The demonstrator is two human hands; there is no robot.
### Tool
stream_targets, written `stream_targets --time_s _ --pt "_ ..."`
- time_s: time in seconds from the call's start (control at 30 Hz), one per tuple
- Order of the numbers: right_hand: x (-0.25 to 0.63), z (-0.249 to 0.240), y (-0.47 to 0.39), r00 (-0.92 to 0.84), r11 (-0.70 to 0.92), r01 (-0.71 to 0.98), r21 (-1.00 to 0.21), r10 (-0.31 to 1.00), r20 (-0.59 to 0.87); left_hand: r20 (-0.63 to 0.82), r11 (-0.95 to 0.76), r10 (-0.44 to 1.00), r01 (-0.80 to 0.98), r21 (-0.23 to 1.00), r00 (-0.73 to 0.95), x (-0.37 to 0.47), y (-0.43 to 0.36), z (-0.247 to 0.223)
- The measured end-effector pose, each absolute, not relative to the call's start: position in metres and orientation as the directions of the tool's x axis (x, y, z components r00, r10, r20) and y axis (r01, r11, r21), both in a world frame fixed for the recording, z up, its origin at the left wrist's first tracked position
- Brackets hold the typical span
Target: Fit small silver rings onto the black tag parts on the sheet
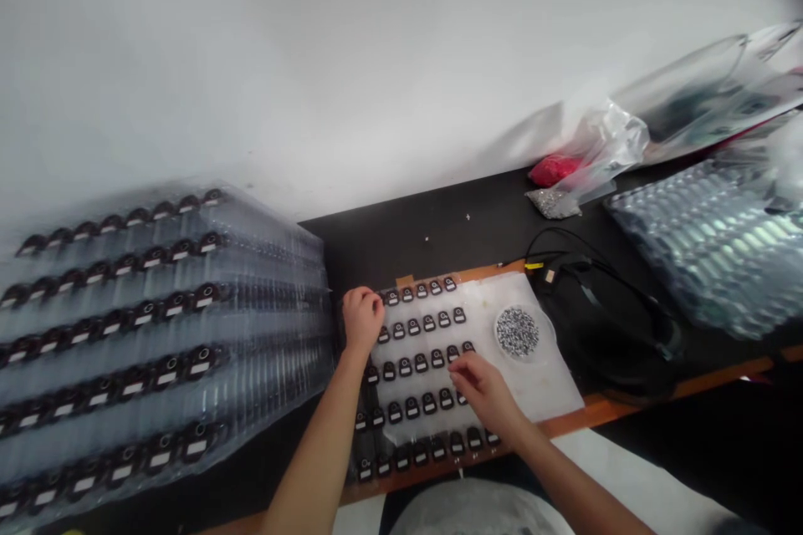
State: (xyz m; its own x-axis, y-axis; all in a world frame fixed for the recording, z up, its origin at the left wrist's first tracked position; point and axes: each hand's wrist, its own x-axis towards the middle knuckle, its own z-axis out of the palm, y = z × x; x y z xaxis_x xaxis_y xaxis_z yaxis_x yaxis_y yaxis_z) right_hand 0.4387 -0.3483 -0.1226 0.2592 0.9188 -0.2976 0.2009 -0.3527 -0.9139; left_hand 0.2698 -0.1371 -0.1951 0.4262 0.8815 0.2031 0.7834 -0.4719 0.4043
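**Right hand (480,387) over the right ends of the tray's rows, left hand (364,319) at its upper left corner**

From the left edge to the lower centre, a tall stack of clear trays (273,309) carries rows of small black pieces. Just right of it, in the lower centre of the frame, lies the working tray (417,389), with five rows of black parts (411,408). The rows run across the frame, rising slightly to the right.

The left hand is at the tray's upper left corner, its forearm coming up from the bottom edge. Its fingers are curled downward; whether they grip anything cannot be told.

The right hand reaches in from the lower right, over the right ends of the third and fourth rows, its fingers pointing up and left. Thumb and fingertips are drawn close together; whether anything is pinched between them cannot be told.

A round dish (498,351) of small metallic bits (518,332) sits on a white sheet (558,389), up and right of the right hand, the nearer of the two. Farther right are black cords (606,269), a red-filled bag (555,170) and clear ridged trays (721,251).
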Motion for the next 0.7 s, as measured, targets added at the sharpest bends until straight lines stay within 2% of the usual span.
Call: stream_targets --time_s 0.23,0.7 --pt "0.4405 -0.1254 -0.3502 0.262 -0.362 0.206 -0.909 0.916 -0.305 0.205 -0.528 0.849 0.781 0.334 0.486 0.2698 -0.1340 -0.1965" --pt "0.4387 -0.1273 -0.3522 0.264 -0.369 0.210 -0.905 0.913 -0.311 0.212 -0.567 0.824 0.757 0.325 0.525 0.2648 -0.1280 -0.1985"
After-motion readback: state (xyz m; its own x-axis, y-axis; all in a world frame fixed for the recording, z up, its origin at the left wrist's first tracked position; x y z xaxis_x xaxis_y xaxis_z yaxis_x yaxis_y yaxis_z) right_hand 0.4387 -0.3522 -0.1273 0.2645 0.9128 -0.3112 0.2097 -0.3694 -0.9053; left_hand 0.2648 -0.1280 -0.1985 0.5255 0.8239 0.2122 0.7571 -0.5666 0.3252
